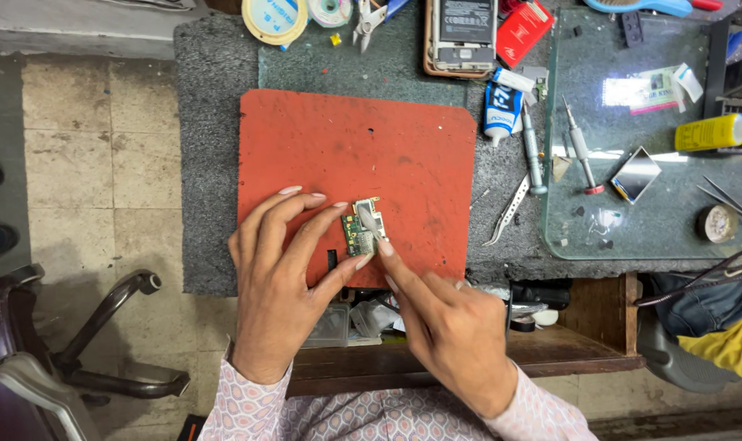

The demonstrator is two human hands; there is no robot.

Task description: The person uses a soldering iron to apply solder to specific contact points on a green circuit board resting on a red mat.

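Two hands meet over one small green circuit board [361, 227] lying near the lower right of a red mat [338, 147]: the left hand [277, 282] pins it with spread fingertips, the right hand [449, 327] presses one fingertip on its metal shield, neither closing around it. Beyond the mat lie one blue-and-white glue tube [502, 106], one yellow bottle [710, 132], one red flat packet [525, 33] and two tape rolls [274, 16].
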